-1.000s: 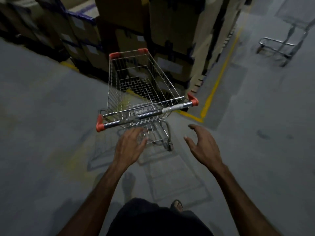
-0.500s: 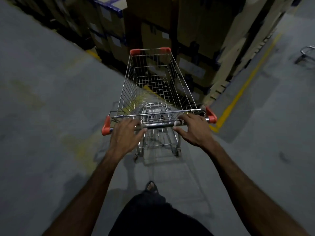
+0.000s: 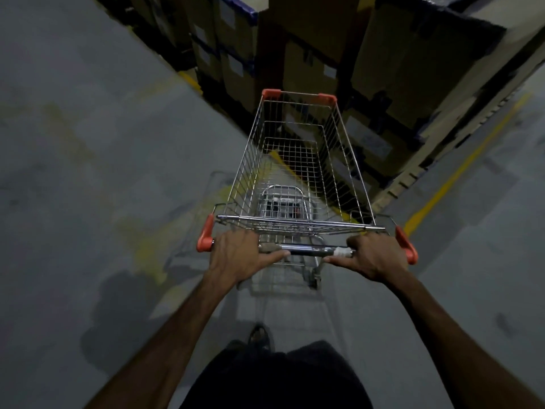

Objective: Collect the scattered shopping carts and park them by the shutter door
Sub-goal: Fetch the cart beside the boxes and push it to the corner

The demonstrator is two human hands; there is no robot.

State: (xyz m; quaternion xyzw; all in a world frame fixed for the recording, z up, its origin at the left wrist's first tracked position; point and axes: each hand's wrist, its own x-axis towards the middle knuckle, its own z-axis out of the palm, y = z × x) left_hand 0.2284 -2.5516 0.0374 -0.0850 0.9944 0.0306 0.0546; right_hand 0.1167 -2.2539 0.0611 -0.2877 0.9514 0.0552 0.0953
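Note:
A wire shopping cart (image 3: 298, 160) with orange corner caps stands right in front of me, its empty basket pointing away toward stacked boxes. My left hand (image 3: 239, 255) is wrapped around the left part of its metal handle bar (image 3: 309, 250). My right hand (image 3: 374, 256) grips the right end of the same bar, next to the orange end cap. No shutter door is in view.
Tall stacks of cardboard boxes on pallets (image 3: 368, 84) rise just beyond the cart's front. A yellow floor line (image 3: 460, 175) runs along their right side. Grey concrete floor (image 3: 88, 172) spreads to the left and right. My foot (image 3: 259, 335) shows below the cart.
Both hands reached forward from open air and closed on the cart's handle bar. The view swung left, and the second cart at the far right has left the frame.

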